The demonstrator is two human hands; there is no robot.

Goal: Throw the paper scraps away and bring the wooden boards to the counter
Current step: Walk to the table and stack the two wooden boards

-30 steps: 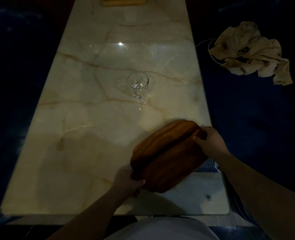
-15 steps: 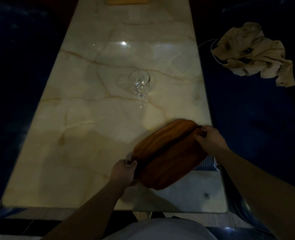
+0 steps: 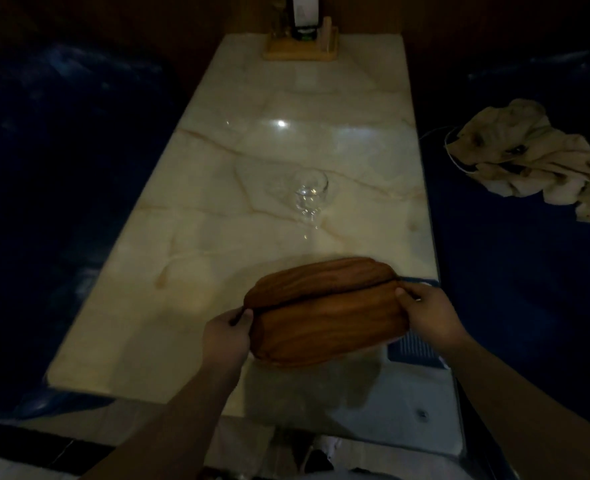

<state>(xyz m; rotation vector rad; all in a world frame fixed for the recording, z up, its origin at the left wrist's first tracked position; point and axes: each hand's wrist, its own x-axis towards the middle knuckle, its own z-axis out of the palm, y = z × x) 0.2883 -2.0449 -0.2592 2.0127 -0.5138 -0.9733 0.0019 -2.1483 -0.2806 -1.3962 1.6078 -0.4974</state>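
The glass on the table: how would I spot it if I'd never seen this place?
Find the long marble table between dark blue seats. The glass stands upright near its middle, beyond the wooden boards. It is the only clear thing there, standing alone and untouched.

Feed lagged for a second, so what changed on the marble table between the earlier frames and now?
The stacked wooden boards turned from a diagonal to nearly square across the table and sit a little nearer its front edge. The left hand shifted its grip at the left end; the right hand stayed clamped on the right end. The glass and crumpled cloth did not move.
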